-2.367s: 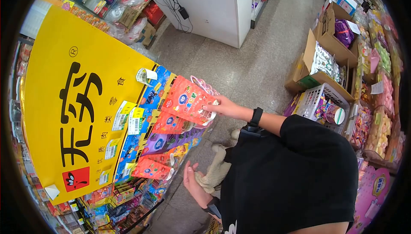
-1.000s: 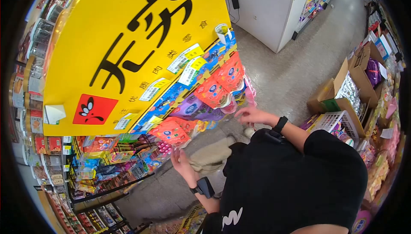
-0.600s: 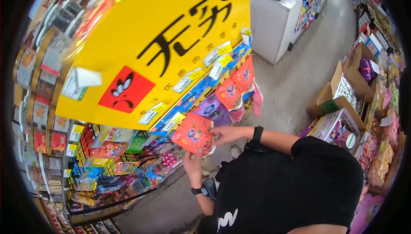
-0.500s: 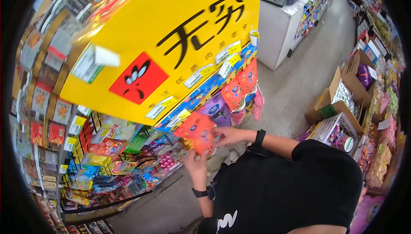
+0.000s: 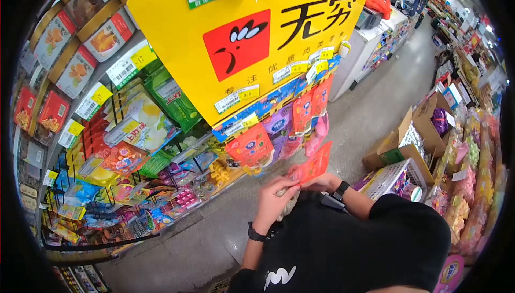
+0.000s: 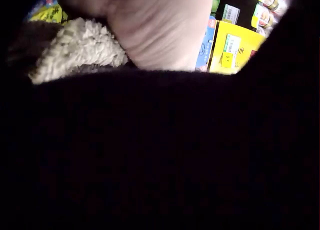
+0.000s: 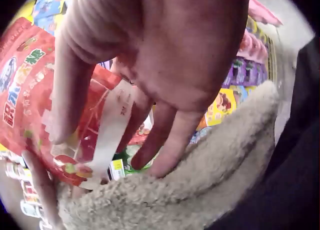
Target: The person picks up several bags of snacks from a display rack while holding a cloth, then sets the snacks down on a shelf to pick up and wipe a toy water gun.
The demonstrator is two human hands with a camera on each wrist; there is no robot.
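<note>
A red bag of gummy candy is tilted up in front of the person's body. The right hand grips it; in the right wrist view, the thumb lies across the bag's printed front by its white edge, with the other fingers behind. The left hand pinches the bag's near edge, and one of its fingers shows along the lower edge in that view. The palm side of the left hand fills the top of the left wrist view, its fingertips hidden. A fuzzy beige cloth hangs below the hands.
Red bags and purple bags hang under a yellow sign board. Packed snack shelves stand at left. Open cartons and a white basket line the right side. A counter stands beyond.
The right hand let go of one red bag at the rack's far end. Both hands then took a red bag from the near end and drew it right, toward the body. The view turned left.
</note>
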